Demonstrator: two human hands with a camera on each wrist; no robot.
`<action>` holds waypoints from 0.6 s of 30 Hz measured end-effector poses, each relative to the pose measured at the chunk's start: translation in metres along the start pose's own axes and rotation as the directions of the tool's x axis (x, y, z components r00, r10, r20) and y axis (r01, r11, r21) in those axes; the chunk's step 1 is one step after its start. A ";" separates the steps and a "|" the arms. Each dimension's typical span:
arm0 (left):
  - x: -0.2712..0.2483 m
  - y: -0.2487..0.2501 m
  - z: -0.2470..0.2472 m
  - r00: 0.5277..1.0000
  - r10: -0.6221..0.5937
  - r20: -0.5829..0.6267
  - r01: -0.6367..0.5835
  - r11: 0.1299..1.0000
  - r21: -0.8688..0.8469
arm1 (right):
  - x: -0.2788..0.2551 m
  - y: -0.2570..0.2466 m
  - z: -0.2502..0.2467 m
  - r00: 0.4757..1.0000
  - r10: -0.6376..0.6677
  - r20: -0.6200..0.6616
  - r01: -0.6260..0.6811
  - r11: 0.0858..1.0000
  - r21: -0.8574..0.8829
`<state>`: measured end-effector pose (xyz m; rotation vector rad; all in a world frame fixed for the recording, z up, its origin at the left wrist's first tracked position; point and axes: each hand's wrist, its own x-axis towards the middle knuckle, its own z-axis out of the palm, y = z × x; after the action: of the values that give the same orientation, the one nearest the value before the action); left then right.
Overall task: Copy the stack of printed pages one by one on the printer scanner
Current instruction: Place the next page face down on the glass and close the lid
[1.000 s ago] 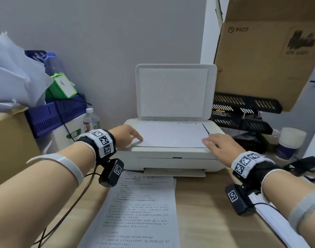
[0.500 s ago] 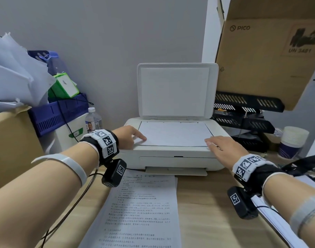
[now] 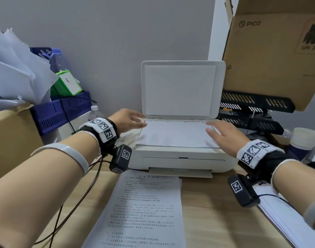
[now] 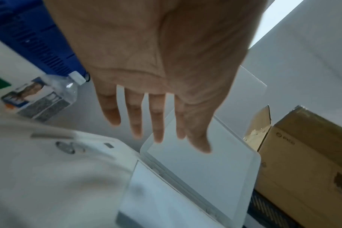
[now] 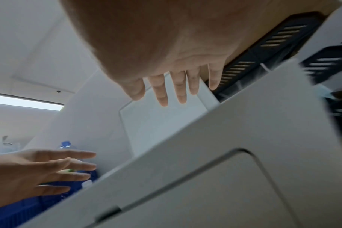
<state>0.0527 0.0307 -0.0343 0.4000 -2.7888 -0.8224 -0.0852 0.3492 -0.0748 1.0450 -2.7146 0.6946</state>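
Observation:
A white printer (image 3: 180, 158) stands at the back of the wooden desk with its scanner lid (image 3: 181, 90) raised upright. A white sheet (image 3: 172, 135) lies flat on the scanner bed. My left hand (image 3: 129, 120) hovers over the sheet's left edge with straight, spread fingers (image 4: 156, 121) and holds nothing. Over the sheet's right edge my right hand (image 3: 223, 135) is lifted too, its fingers (image 5: 178, 91) straight and apart. A printed page (image 3: 144, 212) lies on the desk in front of the printer. A stack of pages (image 3: 285, 217) sits at the lower right, partly under my right forearm.
A water bottle (image 3: 94, 113), a blue crate (image 3: 60, 111) and a cardboard box (image 3: 11, 136) with loose paper crowd the left. Black paper trays (image 3: 251, 111), a large PICO carton (image 3: 271, 54) and a cup stack (image 3: 303, 140) stand on the right. Cables (image 3: 77, 199) trail from my left wrist.
Both hands have lifted off the sheet's front corners and moved back toward the lid, fingers now spread. The sheet stays on the scanner bed.

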 end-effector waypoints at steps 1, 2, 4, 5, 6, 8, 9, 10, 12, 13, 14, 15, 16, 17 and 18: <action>0.004 0.002 -0.003 0.998 -0.001 -0.056 0.000 1.000 -0.030 | 0.007 -0.008 -0.004 1.000 -0.020 -0.002 0.020 1.000 0.007; 0.010 0.003 -0.005 0.994 -0.011 -0.106 0.006 0.999 -0.046 | 0.015 -0.017 -0.007 0.999 -0.039 -0.004 0.039 0.999 0.011; 0.024 0.005 -0.007 0.986 -0.043 -0.163 0.031 0.997 -0.078 | 0.032 -0.032 -0.012 0.998 -0.067 0.001 0.067 0.998 0.014; 0.034 0.005 -0.008 0.981 -0.060 -0.184 0.041 0.994 -0.103 | 0.040 -0.038 -0.013 0.997 -0.077 0.004 0.077 0.997 0.019; 0.043 0.006 -0.009 0.977 -0.082 -0.198 0.056 0.990 -0.133 | 0.049 -0.043 -0.013 0.996 -0.087 0.003 0.087 0.996 0.028; 0.062 0.007 -0.012 0.968 -0.133 -0.211 0.091 0.976 -0.197 | 0.065 -0.050 -0.013 0.995 -0.101 0.003 0.101 0.994 0.045; 0.072 0.007 -0.013 0.965 -0.156 -0.210 0.107 0.967 -0.230 | 0.073 -0.053 -0.013 0.995 -0.102 0.006 0.102 0.994 0.051; 0.081 0.008 -0.015 0.962 -0.184 -0.202 0.126 0.954 -0.270 | 0.080 -0.054 -0.013 0.995 -0.102 0.006 0.101 0.993 0.057; 0.098 0.011 -0.019 0.955 -0.228 -0.191 0.142 0.913 -0.382 | 0.092 -0.057 -0.014 0.996 -0.093 0.003 0.093 0.994 0.059; 0.106 0.013 -0.020 0.953 -0.239 -0.186 0.140 0.891 -0.432 | 0.097 -0.058 -0.015 0.996 -0.088 -0.002 0.088 0.995 0.055; 0.112 0.017 -0.022 0.952 -0.246 -0.182 0.134 0.871 -0.472 | 0.102 -0.058 -0.017 0.996 -0.085 -0.006 0.085 0.995 0.048; 0.119 0.020 -0.023 0.951 -0.249 -0.182 0.127 0.855 -0.503 | 0.104 -0.060 -0.019 0.996 -0.083 -0.012 0.084 0.996 0.037; 0.127 0.023 -0.025 0.952 -0.244 -0.187 0.112 0.842 -0.527 | 0.109 -0.061 -0.021 0.996 -0.086 -0.020 0.086 0.996 0.023; 0.130 0.027 -0.026 0.953 -0.233 -0.195 0.093 0.834 -0.545 | 0.110 -0.063 -0.024 0.995 -0.096 -0.030 0.096 0.995 0.006; 0.134 0.029 -0.027 0.954 -0.224 -0.196 0.076 0.819 -0.569 | 0.112 -0.065 -0.027 0.993 -0.108 -0.041 0.107 0.994 -0.013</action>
<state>-0.0717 -0.0013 0.0203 0.5731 -2.1621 -1.4491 -0.1262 0.2525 0.0060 1.1518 -2.6022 0.6754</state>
